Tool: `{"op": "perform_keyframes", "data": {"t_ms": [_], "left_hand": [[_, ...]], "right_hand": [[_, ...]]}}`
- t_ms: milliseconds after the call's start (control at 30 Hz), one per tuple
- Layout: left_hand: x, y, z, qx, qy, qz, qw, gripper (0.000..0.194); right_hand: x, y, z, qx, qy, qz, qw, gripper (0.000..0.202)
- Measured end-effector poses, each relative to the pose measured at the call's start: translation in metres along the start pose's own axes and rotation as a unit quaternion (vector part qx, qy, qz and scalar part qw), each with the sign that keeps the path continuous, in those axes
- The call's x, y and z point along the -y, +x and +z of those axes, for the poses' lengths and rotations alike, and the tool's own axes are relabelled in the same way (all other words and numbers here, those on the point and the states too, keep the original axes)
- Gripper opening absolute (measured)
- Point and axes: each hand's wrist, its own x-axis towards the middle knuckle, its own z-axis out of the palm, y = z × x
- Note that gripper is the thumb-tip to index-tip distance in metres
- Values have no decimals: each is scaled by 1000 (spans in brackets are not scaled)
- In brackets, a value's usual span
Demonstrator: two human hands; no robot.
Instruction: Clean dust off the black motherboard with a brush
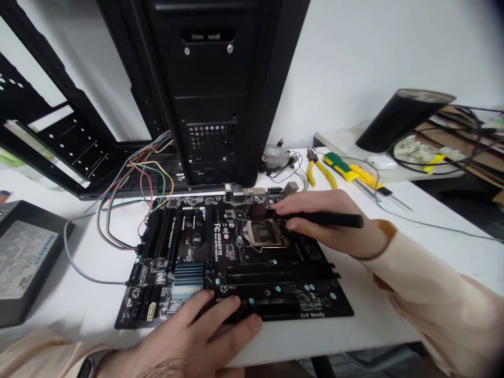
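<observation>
Step apparently in hand: brushing. Right hand (315, 212) grasps the brush (331, 218) at the far side of the socket (265, 232); left hand (192, 336), grip released, rests on the board's (340, 308) near edge. Next stroke calls for light contact.

Behind your white counter (378, 247), you face a plain, pale wall (338, 68) in soft, even light.

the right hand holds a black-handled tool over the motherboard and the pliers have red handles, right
The pliers have yellow handles, not red, as the head view shows; the right hand does hold a black-handled tool over the motherboard.
</observation>
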Motion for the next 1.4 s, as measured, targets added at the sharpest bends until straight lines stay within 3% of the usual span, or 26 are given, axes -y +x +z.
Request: {"op": "perform_keyframes", "data": {"t_ms": [167,333,433,533,700,867,1033,1200,1400], "left_hand": [[-2,-3,2,5,6,5,1000,17],[0,-4,3,13,5,11,1000,16],[1,-3,3,18,-6,13,1000,14],[0,-2,3,8,-10,5,1000,13],[-1,-1,2,3,-2,3,1000,15],[1,-2,-1,18,5,9,1000,18],[0,-4,0,19,-5,19,1000,14],[0,-4,2,17,-11,7,1000,15],[-2,-2,-1,15,-12,2,1000,14]], "right_hand": [[-4,0,1,-22,-18,-14,999,13],[-4,-1,3,28,8,-26,999,12],[-5,-4,5,20,-27,-24,999,14],[-6,-4,5,5,8,-24,1000,15],[-8,-2,6,37,15,-15,999,12],[-9,-3,8,-2,16,4,1000,15],[-8,-3,7,48,18,-6,999,13],[-7,-2,7,23,21,-25,999,14],[-5,1,5,66,28,-35,997,14]]}}
